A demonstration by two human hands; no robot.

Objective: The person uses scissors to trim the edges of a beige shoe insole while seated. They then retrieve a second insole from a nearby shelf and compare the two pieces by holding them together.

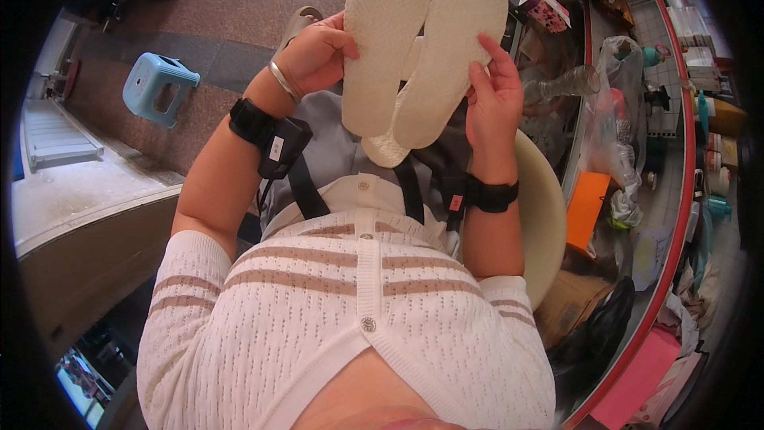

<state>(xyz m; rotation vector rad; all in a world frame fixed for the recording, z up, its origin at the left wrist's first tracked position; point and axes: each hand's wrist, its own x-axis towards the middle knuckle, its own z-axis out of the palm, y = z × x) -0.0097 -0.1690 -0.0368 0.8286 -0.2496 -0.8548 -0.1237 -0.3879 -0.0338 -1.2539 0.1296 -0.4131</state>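
Note:
My left hand (317, 56) grips the edge of a cream woven-textured insole (385, 44), its fingers closed on it. On the other side, my right hand (493, 103) pinches a second cream insole (458, 44) between thumb and fingers. Both insoles are held up side by side over my lap, close together at their narrow ends. Below them, the rounded end of another cream woven piece (385, 151) shows; most of it is hidden behind the two insoles.
A light blue plastic stool (155, 87) stands on the floor at the left. To the right, a clear plastic bag (617, 127), an orange box (587, 211) and a glass jar (569, 84) crowd a red-edged display case (679, 223). A pink-patterned box (545, 9) lies beyond my right hand.

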